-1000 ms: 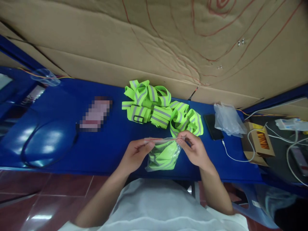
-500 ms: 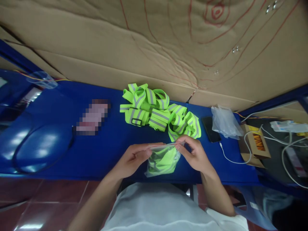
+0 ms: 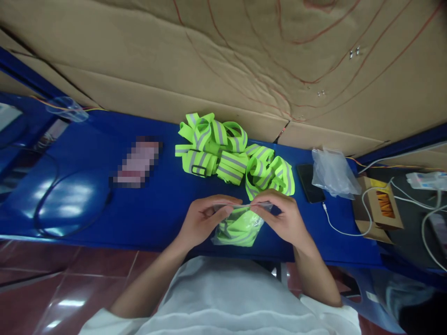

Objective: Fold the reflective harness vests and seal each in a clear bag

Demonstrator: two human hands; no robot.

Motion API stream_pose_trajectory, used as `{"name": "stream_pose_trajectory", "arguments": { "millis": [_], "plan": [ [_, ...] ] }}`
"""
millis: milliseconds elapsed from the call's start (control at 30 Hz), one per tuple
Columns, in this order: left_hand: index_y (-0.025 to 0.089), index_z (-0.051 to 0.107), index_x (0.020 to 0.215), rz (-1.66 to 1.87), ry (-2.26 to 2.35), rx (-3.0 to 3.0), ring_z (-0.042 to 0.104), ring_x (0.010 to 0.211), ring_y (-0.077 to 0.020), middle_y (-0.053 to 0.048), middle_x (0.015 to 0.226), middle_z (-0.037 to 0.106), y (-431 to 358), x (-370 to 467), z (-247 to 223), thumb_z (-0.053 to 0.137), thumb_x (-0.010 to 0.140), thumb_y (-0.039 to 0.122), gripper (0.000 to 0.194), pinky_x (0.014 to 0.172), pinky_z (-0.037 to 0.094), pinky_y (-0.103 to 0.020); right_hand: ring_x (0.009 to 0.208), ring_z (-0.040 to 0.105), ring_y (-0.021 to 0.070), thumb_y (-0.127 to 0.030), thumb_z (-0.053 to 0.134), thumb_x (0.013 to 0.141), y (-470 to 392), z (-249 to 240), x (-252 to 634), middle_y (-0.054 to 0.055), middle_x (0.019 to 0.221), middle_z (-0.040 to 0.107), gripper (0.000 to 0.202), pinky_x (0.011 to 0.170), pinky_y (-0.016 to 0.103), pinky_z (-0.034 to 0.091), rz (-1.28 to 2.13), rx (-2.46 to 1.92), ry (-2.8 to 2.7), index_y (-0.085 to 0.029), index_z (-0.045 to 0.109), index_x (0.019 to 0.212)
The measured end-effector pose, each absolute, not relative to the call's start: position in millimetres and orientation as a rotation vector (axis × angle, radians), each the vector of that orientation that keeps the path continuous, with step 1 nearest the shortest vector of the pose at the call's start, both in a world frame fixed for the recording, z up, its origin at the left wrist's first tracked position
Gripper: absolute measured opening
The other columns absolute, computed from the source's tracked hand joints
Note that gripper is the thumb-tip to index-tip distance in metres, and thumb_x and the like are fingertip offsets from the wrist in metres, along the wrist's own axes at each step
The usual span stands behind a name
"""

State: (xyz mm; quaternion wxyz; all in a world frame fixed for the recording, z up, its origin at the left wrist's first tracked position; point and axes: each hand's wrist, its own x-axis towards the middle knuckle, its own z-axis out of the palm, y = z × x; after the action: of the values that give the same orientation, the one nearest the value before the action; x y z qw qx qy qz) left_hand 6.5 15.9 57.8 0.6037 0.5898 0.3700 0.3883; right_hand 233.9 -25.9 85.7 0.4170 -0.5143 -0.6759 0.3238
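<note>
A clear plastic bag (image 3: 239,230) with a folded neon-yellow reflective strap inside hangs between my hands near the table's front edge. My left hand (image 3: 206,218) pinches the bag's top edge between thumb and fingers. On the other side, my right hand (image 3: 281,214) grips the same edge, its fingertips close to the left ones. Just beyond the bag lies a heap of neon-yellow reflective straps (image 3: 232,167) with grey stripes, some rolled, some loosely looped. A black buckle (image 3: 199,170) shows on one of them.
On the blue table (image 3: 157,209), a black phone (image 3: 310,184) and clear plastic bags (image 3: 333,172) lie right of the straps, beside a cardboard box (image 3: 380,204) and white cables. A pixelated pinkish item (image 3: 138,163) and a black cable (image 3: 38,204) are leftward. A cardboard wall (image 3: 157,60) stands behind.
My right hand's fingertips have moved left along the bag's top edge, nearer to my left hand's. Both hands still hold the bag. The camera view has shifted slightly.
</note>
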Motion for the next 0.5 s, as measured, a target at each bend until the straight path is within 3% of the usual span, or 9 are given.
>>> {"name": "stream_pose_trajectory", "arguments": {
  "millis": [133, 333, 500],
  "plan": [
    [0.023, 0.085, 0.093, 1.010, 0.895, 1.439, 0.077, 0.088, -0.0190, -0.006, 0.096, 0.082, 19.2, 7.1, 61.2, 0.069, 0.097, 0.030, 0.018, 0.082, 0.059, -0.024, 0.085, 0.070, 0.0158, -0.028, 0.071, 0.097, -26.1, 87.5, 237.2, 0.004, 0.096, 0.075, 0.008, 0.073, 0.028, 0.055, 0.851, -1.281, -1.693, -0.026, 0.077, 0.102],
    [0.025, 0.080, 0.123, 0.650, 0.677, 1.576, 0.076, 0.111, -0.0242, -0.006, 0.118, 0.079, 34.4, -9.2, 64.5, 0.054, 0.105, 0.039, 0.035, 0.096, 0.058, -0.027, 0.076, 0.065, 0.0138, -0.032, 0.067, 0.099, -28.1, 82.6, 242.7, 0.002, 0.085, 0.073, 0.013, 0.067, 0.026, 0.050, 0.885, -1.423, -1.574, -0.022, 0.074, 0.095],
    [0.022, 0.082, 0.115, 0.741, 0.811, 1.545, 0.075, 0.111, -0.0223, -0.006, 0.118, 0.079, 33.2, -9.7, 62.1, 0.047, 0.108, 0.040, 0.039, 0.099, 0.055, -0.026, 0.082, 0.068, 0.0141, -0.036, 0.069, 0.099, -29.3, 80.1, 248.6, 0.002, 0.092, 0.074, 0.014, 0.073, 0.026, 0.051, 0.959, -1.413, -1.608, -0.023, 0.075, 0.102]
  ]
}}
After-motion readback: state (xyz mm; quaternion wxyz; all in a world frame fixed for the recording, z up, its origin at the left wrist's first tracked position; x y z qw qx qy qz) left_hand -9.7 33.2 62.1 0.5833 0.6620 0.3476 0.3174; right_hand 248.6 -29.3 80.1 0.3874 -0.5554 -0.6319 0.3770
